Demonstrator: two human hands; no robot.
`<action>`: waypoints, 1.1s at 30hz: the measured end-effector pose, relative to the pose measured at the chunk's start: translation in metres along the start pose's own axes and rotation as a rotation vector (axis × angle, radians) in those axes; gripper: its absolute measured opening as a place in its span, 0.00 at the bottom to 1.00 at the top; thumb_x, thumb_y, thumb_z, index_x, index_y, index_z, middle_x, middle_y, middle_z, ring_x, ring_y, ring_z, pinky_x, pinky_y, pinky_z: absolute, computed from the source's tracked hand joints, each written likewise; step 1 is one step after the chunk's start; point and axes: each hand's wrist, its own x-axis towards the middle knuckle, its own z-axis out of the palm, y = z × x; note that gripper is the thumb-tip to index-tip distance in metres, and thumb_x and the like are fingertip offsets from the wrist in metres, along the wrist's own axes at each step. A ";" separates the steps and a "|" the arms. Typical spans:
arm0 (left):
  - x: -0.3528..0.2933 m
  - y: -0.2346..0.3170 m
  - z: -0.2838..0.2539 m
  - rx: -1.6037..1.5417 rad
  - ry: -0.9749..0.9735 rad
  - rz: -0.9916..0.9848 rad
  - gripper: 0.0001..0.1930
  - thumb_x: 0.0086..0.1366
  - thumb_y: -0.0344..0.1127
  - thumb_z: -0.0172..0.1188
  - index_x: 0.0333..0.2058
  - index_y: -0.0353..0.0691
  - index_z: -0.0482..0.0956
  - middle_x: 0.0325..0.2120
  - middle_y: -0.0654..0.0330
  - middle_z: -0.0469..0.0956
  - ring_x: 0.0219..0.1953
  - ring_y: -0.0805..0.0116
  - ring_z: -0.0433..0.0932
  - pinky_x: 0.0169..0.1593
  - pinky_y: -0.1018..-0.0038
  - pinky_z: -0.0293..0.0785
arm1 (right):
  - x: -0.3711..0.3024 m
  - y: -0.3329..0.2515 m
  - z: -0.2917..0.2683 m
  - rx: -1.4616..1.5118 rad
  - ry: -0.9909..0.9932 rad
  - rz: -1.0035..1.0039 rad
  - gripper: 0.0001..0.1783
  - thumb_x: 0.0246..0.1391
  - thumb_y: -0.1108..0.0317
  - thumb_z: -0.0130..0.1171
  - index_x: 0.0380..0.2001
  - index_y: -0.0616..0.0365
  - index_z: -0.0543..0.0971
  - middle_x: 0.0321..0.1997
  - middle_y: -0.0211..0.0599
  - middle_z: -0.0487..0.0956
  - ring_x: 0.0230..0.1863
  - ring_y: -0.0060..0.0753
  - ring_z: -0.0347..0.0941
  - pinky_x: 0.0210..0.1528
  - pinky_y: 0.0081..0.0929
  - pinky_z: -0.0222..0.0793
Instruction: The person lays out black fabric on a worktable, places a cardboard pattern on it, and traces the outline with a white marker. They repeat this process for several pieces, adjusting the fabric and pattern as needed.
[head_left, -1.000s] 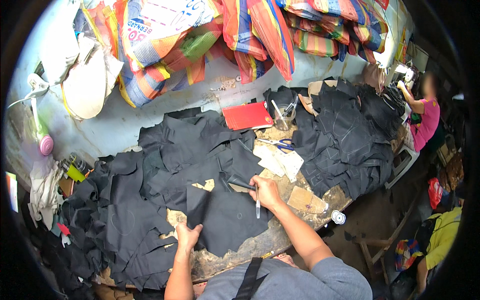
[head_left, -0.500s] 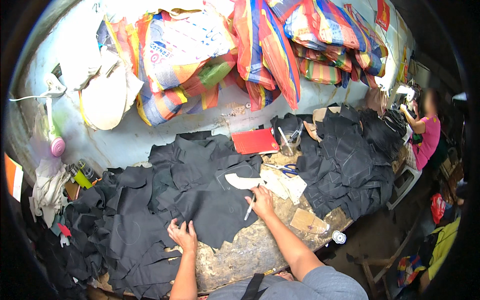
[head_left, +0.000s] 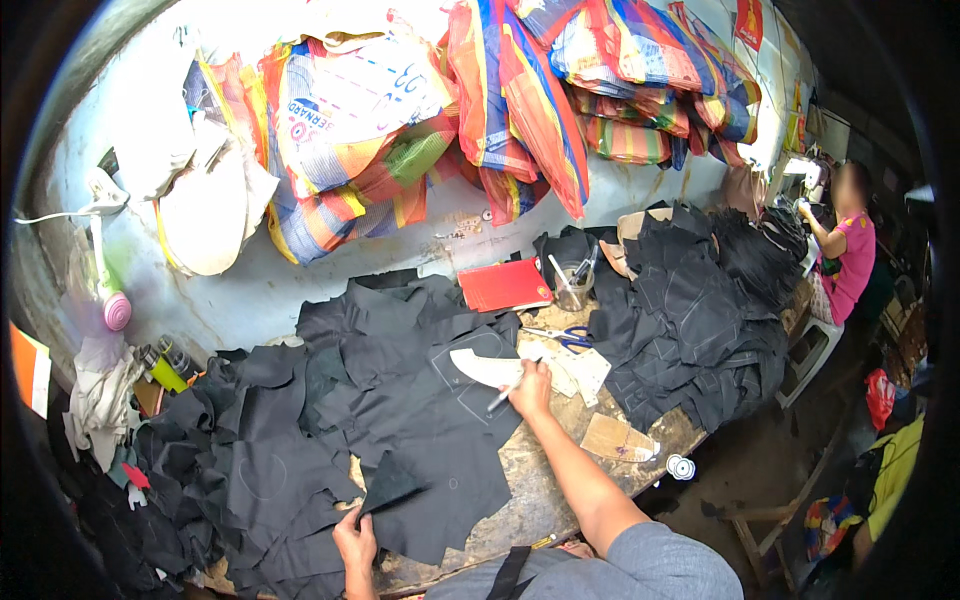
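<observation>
Near the front edge of the worktable, my left hand [head_left: 355,540] pinches the edge of a black sheet of material [head_left: 450,495]. One corner of that sheet is folded over beside my fingers. My right hand [head_left: 532,390] grips a slim pen [head_left: 503,397] above the sheets, close to a curved cream pattern piece [head_left: 485,368]. The pattern piece lies on black material with pale drawn outlines. More cream pattern pieces [head_left: 590,372] are just beyond my right hand, partly under scissors with blue handles [head_left: 572,339].
Piles of black pieces [head_left: 690,320] cover both sides of the worn table [head_left: 560,480]. A red booklet [head_left: 505,285] and a tub of pens [head_left: 573,290] stand at the back. A tan pattern piece [head_left: 618,440] lies at right. A person in pink [head_left: 852,260] sits beyond.
My left hand has moved nearer to me, drawing the black sheet with it and folding its corner. My right hand has shifted slightly away from me with the pen.
</observation>
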 end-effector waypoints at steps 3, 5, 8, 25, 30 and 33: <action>-0.015 -0.007 -0.010 0.004 -0.017 -0.062 0.14 0.52 0.26 0.58 0.38 0.25 0.77 0.27 0.49 0.80 0.29 0.64 0.79 0.37 0.73 0.73 | 0.022 -0.002 0.002 0.056 0.019 0.158 0.32 0.27 0.71 0.71 0.42 0.63 0.75 0.36 0.50 0.76 0.45 0.52 0.71 0.46 0.37 0.69; -0.017 -0.010 -0.009 -0.005 -0.022 -0.107 0.15 0.52 0.27 0.58 0.39 0.25 0.77 0.25 0.50 0.80 0.28 0.66 0.78 0.36 0.73 0.72 | 0.028 0.002 -0.003 0.246 -0.110 0.042 0.20 0.35 0.71 0.65 0.37 0.65 0.78 0.27 0.50 0.79 0.32 0.46 0.78 0.37 0.34 0.72; -0.011 -0.013 -0.003 0.052 -0.028 -0.143 0.15 0.55 0.29 0.58 0.39 0.25 0.77 0.26 0.53 0.79 0.27 0.71 0.74 0.33 0.74 0.70 | 0.028 -0.001 -0.016 0.330 -0.135 0.009 0.15 0.40 0.70 0.62 0.34 0.66 0.78 0.27 0.49 0.79 0.31 0.43 0.78 0.36 0.32 0.72; 0.014 0.016 0.062 -0.253 -0.312 -0.348 0.31 0.61 0.44 0.58 0.54 0.23 0.64 0.22 0.59 0.75 0.16 0.80 0.67 0.18 0.81 0.65 | -0.036 0.003 -0.141 1.532 -0.251 0.140 0.20 0.51 0.83 0.51 0.49 0.65 0.70 0.47 0.37 0.73 0.46 0.27 0.72 0.43 0.24 0.72; 0.017 0.017 0.060 -0.348 -0.333 -0.409 0.30 0.58 0.36 0.62 0.54 0.22 0.64 0.20 0.63 0.75 0.16 0.81 0.69 0.17 0.83 0.64 | -0.038 0.012 -0.165 1.577 -0.279 0.358 0.23 0.53 0.80 0.50 0.55 0.67 0.65 0.47 0.42 0.74 0.38 0.28 0.74 0.31 0.22 0.71; 0.016 0.019 0.061 -0.339 -0.322 -0.382 0.29 0.57 0.32 0.63 0.53 0.22 0.64 0.20 0.64 0.74 0.17 0.82 0.69 0.17 0.84 0.65 | -0.035 0.021 -0.171 1.687 -0.350 0.350 0.23 0.54 0.79 0.49 0.55 0.67 0.64 0.44 0.42 0.74 0.30 0.24 0.69 0.29 0.19 0.66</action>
